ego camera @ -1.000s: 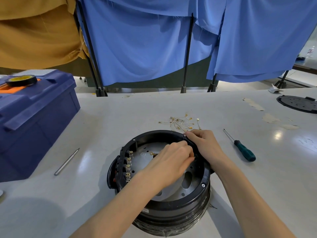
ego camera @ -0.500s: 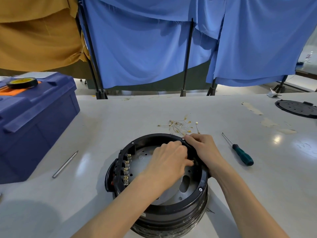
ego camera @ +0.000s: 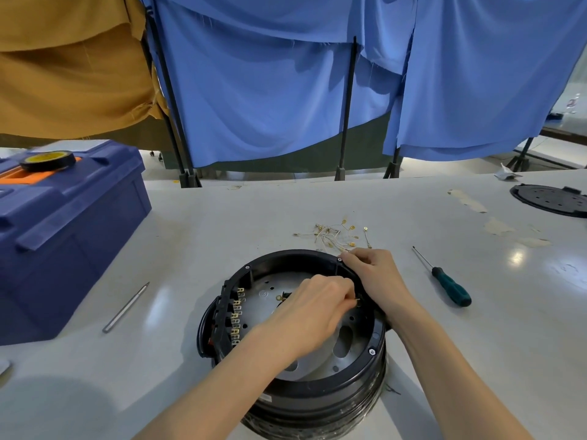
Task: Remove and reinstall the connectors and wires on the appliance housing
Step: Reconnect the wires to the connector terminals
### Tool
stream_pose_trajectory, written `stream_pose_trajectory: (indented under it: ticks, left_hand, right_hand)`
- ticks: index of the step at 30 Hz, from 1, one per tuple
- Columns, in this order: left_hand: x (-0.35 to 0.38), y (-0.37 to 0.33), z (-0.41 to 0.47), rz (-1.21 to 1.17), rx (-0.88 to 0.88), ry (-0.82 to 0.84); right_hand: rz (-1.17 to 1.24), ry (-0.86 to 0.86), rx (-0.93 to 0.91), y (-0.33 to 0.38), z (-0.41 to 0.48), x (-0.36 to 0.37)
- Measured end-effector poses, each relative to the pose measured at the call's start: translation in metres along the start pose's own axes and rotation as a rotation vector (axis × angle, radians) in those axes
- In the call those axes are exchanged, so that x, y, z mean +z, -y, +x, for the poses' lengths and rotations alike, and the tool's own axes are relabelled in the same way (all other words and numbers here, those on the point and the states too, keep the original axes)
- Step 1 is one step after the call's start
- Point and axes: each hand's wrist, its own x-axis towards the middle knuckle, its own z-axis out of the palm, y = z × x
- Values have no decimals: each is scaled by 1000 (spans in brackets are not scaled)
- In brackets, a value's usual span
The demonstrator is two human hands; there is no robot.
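A round black plastic appliance housing stands open side up on the white table, directly in front of the person, with a silver perforated metal plate showing inside it. Both of the 2 hands are on it. The left hand reaches into the housing, fingers curled, pinching a small brass-tipped connector close to the housing's right inner wall. The right hand grips the housing's far-right rim, fingers wrapped over the edge. Along the housing's left inner wall runs 1 row of brass terminals. Just beyond the housing lies a loose tangle of thin wires with gold ring ends. Right of the housing lies a green-handled screwdriver; left of it, a slim silver metal rod. Further left of the housing sits a blue plastic toolbox with a roll of black tape on its lid.
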Motion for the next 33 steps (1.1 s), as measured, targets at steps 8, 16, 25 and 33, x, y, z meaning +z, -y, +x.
stream_pose_trajectory:
  ticks: [8, 16, 25, 33]
  left_hand:
    - [-18, 12, 2, -146, -155, -157]
    - [-33, 52, -1, 2, -213, -163]
    - [-20, 63, -4, 3, -206, -154]
    - [-16, 67, -5, 44, -168, -171]
  right_hand:
    - [105, -1, 69, -2, -2, 0]
    - [125, -79, 169, -3, 3, 25]
    - [-375, -262, 247, -41, 71, -20]
    - [-627, -322, 261, -51, 92, -8]
